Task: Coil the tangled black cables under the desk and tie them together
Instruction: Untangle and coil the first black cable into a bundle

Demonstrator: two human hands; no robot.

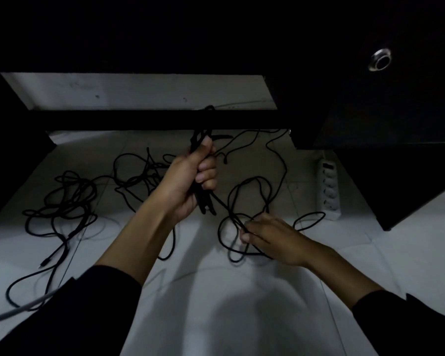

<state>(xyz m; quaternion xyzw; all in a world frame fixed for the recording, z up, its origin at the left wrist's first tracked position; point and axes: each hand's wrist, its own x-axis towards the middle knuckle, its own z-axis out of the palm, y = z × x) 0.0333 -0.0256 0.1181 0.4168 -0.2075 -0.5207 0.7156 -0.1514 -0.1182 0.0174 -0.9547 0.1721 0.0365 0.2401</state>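
Note:
My left hand (190,176) grips an upright bundle of folded black cable (203,201), raised above the floor under the desk. Loops stick out above and below the fist. A strand runs from the bundle's lower end down to my right hand (270,235), which pinches it low near the floor. Loose loops of the same black cable (252,181) lie around my right hand. A second tangle of black cables (67,201) spreads over the floor at the left, and a smaller one (136,170) sits behind my left wrist.
A white power strip (328,191) lies on the white tiled floor (242,317) at the right, beside a dark cabinet (396,111) with a round metal knob (380,59). A dark desk crossbar (139,119) spans the view above the cables. A grey cable (18,309) crosses the lower left.

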